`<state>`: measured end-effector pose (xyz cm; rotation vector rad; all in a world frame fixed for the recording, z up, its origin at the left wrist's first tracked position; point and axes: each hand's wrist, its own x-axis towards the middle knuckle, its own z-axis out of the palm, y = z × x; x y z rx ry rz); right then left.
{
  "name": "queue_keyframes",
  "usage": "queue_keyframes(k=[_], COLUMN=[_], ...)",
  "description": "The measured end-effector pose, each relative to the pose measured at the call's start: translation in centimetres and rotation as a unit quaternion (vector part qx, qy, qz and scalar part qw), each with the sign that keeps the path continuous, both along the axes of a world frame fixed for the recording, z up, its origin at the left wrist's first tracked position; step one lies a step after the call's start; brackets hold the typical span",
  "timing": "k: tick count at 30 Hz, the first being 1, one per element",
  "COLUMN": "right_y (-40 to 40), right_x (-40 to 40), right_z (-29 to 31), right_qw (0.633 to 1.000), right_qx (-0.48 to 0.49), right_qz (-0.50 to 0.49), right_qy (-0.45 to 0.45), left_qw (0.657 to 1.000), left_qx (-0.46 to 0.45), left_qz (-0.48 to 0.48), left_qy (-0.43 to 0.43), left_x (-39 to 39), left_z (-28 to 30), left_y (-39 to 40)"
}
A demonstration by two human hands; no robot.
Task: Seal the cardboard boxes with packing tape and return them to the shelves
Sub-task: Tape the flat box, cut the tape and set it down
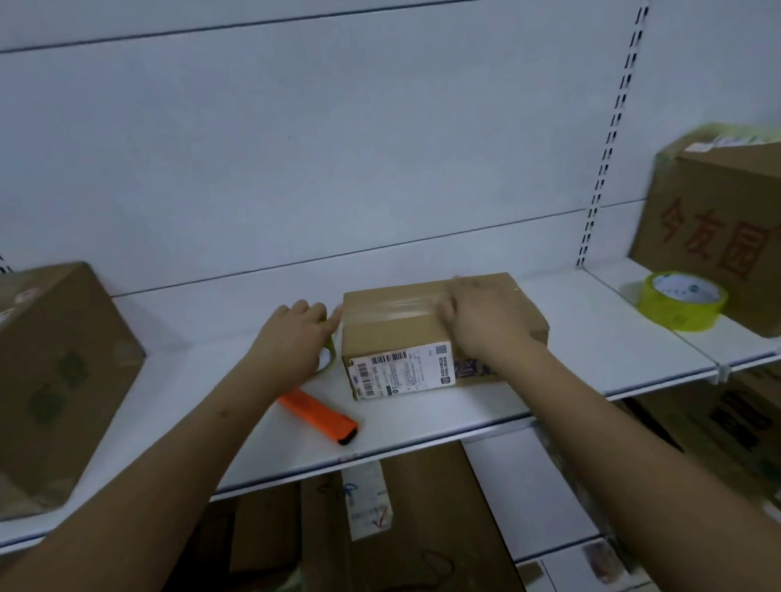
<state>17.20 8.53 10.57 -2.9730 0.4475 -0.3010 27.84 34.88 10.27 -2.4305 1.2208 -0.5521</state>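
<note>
Leftmost, the left hand grips a tape roll just left of the small cardboard box, likely drawing tape across; the right hand presses flat on the lid, steadying it.

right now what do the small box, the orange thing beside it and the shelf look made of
Small box: brown corrugated cardboard, matte, with a glossy strip of clear tape across the top and a white printed paper label. Orange cutter: probably plastic, smooth, black tip. Shelf: likely white painted metal, judging by its thin edge and slotted uprights.
</note>
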Motion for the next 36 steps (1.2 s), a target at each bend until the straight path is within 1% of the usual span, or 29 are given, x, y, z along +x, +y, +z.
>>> queue_keyframes(k=[1,2,3,5,6,8,11,13,15,17,19,20,22,24,27,28,29,30,31,32,33,35,36], right_y=[0.8,0.8,0.2,-2.0,-3.3,-6.0,-9.3,-8.2,-4.6,-1.6,-1.1,-1.0,-0.1,1.3,1.5,2.0,3.1,4.9,7.1,9.2,11.2,14.1,14.6], right_x=[-0.4,-0.7,-0.8,-0.5,-0.3,0.1,0.8,1.1,0.7,0.1,0.5,1.0,1.4,1.3,1.3,1.2,0.7,0.2,-0.4,-1.1,-1.8,-2.8,-2.9], right_z=[-0.3,-0.4,-0.2,0.3,0.4,0.7,2.0,2.6,1.6,0.6,1.0,1.6,2.2,1.5,0.6,1.0,1.3,1.2,0.6,-0.7,-2.0,-4.1,-5.0], right_qw=[0.997,0.992,0.989,0.986,0.986,0.983,0.98,0.984,0.983,0.974,0.972,0.973,0.972,0.962,0.963,0.966,0.969,0.966,0.952,0.934,0.925,0.945,0.949], right_qx=[0.03,0.041,0.043,0.024,0.012,-0.013,-0.032,-0.037,-0.015,0.011,0.029,0.027,0.016,-0.013,-0.031,-0.034,-0.044,-0.058,-0.066,-0.057,-0.047,0.024,0.062], right_qz=[0.053,0.088,0.109,0.13,0.134,0.136,0.116,0.113,0.168,0.208,0.197,0.191,0.202,0.24,0.235,0.229,0.231,0.251,0.271,0.29,0.308,0.312,0.308], right_qy=[0.041,0.076,0.093,0.098,0.099,0.123,0.16,0.132,0.076,0.091,0.124,0.127,0.121,0.126,0.131,0.115,0.072,-0.018,-0.128,-0.2,-0.217,-0.095,-0.037], left_qw=[1.0,1.0,1.0,0.999,0.997,0.985,0.96,0.947,0.945,0.945,0.937,0.929,0.91,0.893,0.882,0.882,0.882,0.878,0.871,0.862,0.852,0.825,0.813], left_qx=[0.001,0.002,0.004,-0.02,-0.05,-0.135,-0.218,-0.254,-0.257,-0.254,-0.267,-0.278,-0.295,-0.313,-0.314,-0.305,-0.295,-0.289,-0.286,-0.284,-0.283,-0.296,-0.305], left_qz=[-0.003,-0.009,-0.006,-0.021,-0.035,-0.034,0.002,0.007,0.006,0.007,0.02,0.03,0.048,0.061,0.076,0.082,0.089,0.097,0.106,0.117,0.131,0.17,0.187], left_qy=[0.001,0.0,0.008,0.019,0.038,0.1,0.174,0.194,0.204,0.207,0.224,0.241,0.286,0.317,0.343,0.349,0.358,0.369,0.386,0.404,0.421,0.451,0.459], left_x=[0.3,0.5,0.3,0.0,-0.3,-1.0,-2.2,-2.5,-2.2,-1.8,-1.6,-1.5,-1.6,-1.8,-1.7,-1.6,-1.5,-1.3,-1.2,-1.0,-0.9,-0.6,-0.6], left_z=[-0.1,-0.3,-0.3,-0.5,-0.4,-0.2,-0.4,-0.8,-1.3,-1.5,-1.5,-1.6,-1.6,-1.6,-1.3,-1.2,-1.0,-0.8,-0.6,-0.5,-0.4,-0.2,-0.1], left_y=[0.0,0.0,-0.2,-0.6,-1.1,-2.2,-3.8,-4.4,-4.8,-4.9,-4.7,-4.4,-3.8,-3.4,-2.9,-2.7,-2.5,-2.3,-2.0,-1.8,-1.7,-1.6,-1.8])
